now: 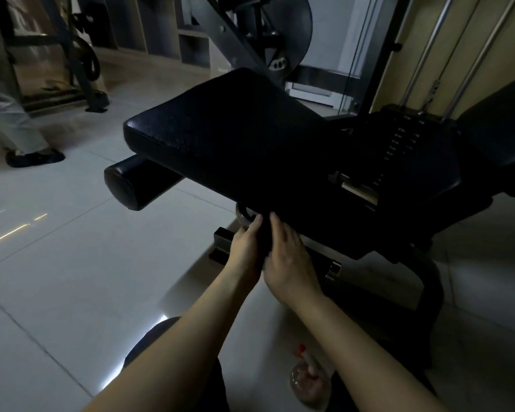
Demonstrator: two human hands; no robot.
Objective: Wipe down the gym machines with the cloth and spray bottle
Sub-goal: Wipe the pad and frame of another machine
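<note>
A black padded seat (226, 135) of a gym machine fills the middle of the view. At its near lower edge my left hand (246, 245) and my right hand (289, 257) meet, both gripping a dark cloth (263, 245) between them, pressed against the pad's underside edge. The cloth is hard to tell from the dark pad. A clear spray bottle (308, 382) with a red nozzle stands on the floor between my forearms, near my body; neither hand touches it.
A black roller pad (131, 185) sticks out left under the seat. The weight stack (399, 150) and guide rods (428, 55) stand at right. Another person's leg and dark shoe (35, 157) are at far left, by another machine frame (84, 69). Pale tiled floor (72, 263) spreads left.
</note>
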